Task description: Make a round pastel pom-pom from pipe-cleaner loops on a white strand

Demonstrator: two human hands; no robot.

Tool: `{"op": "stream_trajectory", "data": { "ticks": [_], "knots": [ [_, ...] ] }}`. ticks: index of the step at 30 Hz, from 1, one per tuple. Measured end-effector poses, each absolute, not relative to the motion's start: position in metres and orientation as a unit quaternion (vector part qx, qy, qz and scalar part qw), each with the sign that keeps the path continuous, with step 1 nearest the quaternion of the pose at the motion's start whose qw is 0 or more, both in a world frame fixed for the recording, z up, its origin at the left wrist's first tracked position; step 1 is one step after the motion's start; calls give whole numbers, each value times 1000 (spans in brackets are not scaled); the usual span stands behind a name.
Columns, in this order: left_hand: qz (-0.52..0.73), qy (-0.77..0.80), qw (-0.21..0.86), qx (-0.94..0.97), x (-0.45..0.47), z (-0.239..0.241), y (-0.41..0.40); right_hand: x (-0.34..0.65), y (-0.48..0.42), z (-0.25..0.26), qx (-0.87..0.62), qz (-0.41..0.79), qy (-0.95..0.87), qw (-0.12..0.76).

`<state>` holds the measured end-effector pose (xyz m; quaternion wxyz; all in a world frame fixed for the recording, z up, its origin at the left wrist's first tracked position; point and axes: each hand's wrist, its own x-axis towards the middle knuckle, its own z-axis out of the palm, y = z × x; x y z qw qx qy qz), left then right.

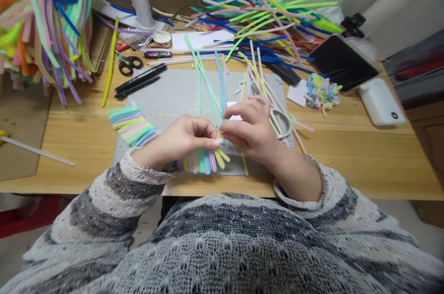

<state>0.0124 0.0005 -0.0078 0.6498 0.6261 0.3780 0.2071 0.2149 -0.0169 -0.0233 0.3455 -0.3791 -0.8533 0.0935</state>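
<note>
Pastel pipe-cleaner fringe [199, 160], a row of looped stems, lies low over the grey cutting mat [152, 95] near the table's front edge in my head view. The left hand [183, 139] pinches its right end between thumb and finger. The right hand [249, 127] is drawn narrow, fingertips right beside that pinch; whether they grip anything I cannot tell from my remote post. The left hand and wrist cover the fringe's middle, so I cannot say whether the fanned pastel loops [133, 127] showing left of the wrist belong to the same piece. The joint under the fingers is too small to read.

Long mint stems [198, 76] rise behind the fingertips, lower ends lost at the hands. Green-handled scissors [281, 123] lie beside the right hand, partly covered by it and loose stems. At upper left, a big stem bundle [52, 30] is blurred and cut off by the frame. Black markers [140, 82] and black-handled scissors [130, 65] lie at the mat's upper left; a tangled stem heap [270, 21] crowds the back, near a dark-screened device [343, 62]. A pastel curled cluster [322, 90] sits in front of it.
</note>
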Motion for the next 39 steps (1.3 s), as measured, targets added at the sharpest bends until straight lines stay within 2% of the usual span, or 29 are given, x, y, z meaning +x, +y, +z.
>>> {"op": "stream_trajectory", "data": {
  "ticks": [5, 8, 13, 19, 26, 33, 35, 39],
  "knots": [
    [267, 422, 439, 747, 13, -7, -3, 208, -21, -20, -404, 249, -813, 337],
    [261, 414, 372, 789, 12, -7, -4, 203, -23, -20, -420, 349, -766, 341],
    [256, 413, 349, 802, 14, -9, -6, 195, -25, -23, -485, 477, -648, 344],
    [266, 455, 407, 746, 15, -10, -5, 193, -24, -26, -448, 612, -520, 393],
    [262, 473, 462, 703, 14, -9, -3, 195, -23, -29, -432, 598, -540, 405],
    [269, 466, 458, 708, 14, -7, -2, 200, -27, -26, -414, 371, -728, 401],
    [263, 466, 458, 710, 14, -7, -2, 200, -27, -25, -409, 339, -745, 402],
    [255, 467, 468, 706, 14, -5, -3, 199, -25, -26, -428, 435, -681, 404]
  ]
}}
